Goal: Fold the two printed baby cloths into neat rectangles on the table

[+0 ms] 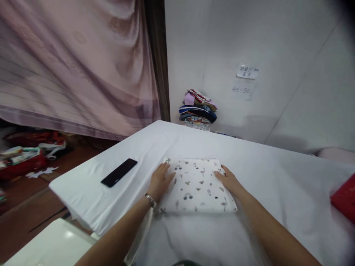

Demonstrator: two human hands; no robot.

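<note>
A folded white cloth (198, 186) lies flat on the white-covered table (263, 184), printed with small rainbows, birds and plants in grey and beige. My left hand (161, 181) rests on its left edge, thumb stretched over the top and fingers pointing away from me. On the opposite edge lies my right hand (229, 180), thumb and fingertips extended onto the print. Both hands look open and touch the cloth from the sides. A bracelet (150, 200) circles my left wrist.
A black phone (119, 172) lies on the table left of the cloth. Folded fabrics are stacked (198, 110) beyond the far edge, against the wall. Something red (345, 197) sits at the right. A white stool-like surface (50, 245) stands at lower left; a pink curtain (83, 62) hangs behind.
</note>
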